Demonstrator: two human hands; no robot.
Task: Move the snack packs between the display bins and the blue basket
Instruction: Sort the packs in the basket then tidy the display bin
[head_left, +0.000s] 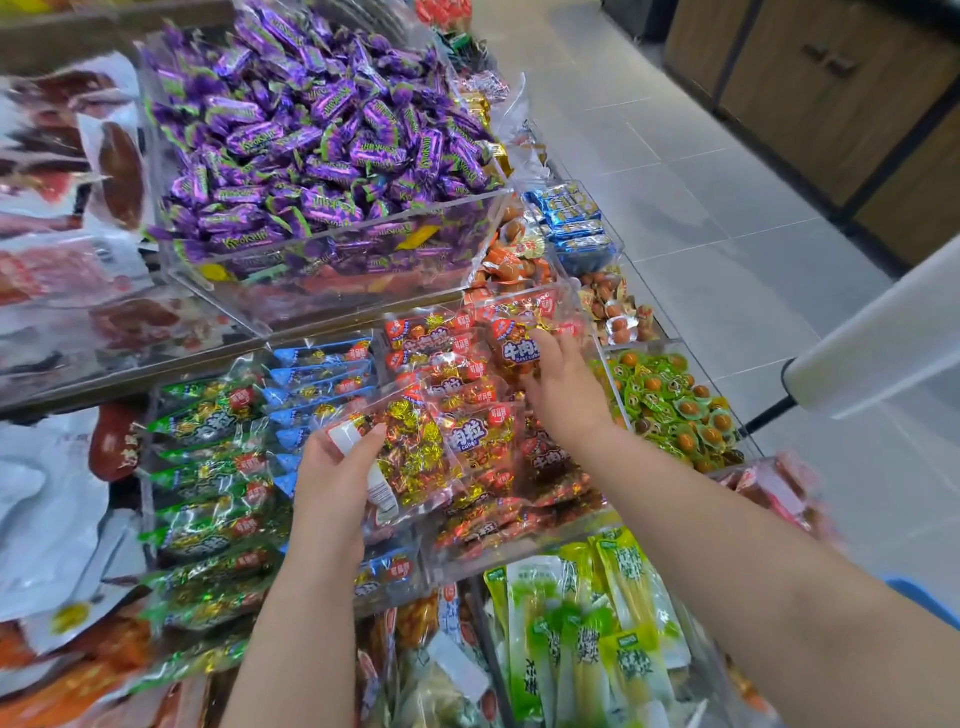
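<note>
Clr snack pack (415, 452), gold/red inside

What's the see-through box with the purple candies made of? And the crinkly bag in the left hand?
The box looks like hard clear plastic, probably acrylic. You can see the purple candies through its flat, glossy wall. The bag that the left hand holds looks like thin clear plastic film. It wrinkles and glints, and what's inside shows through.
</note>
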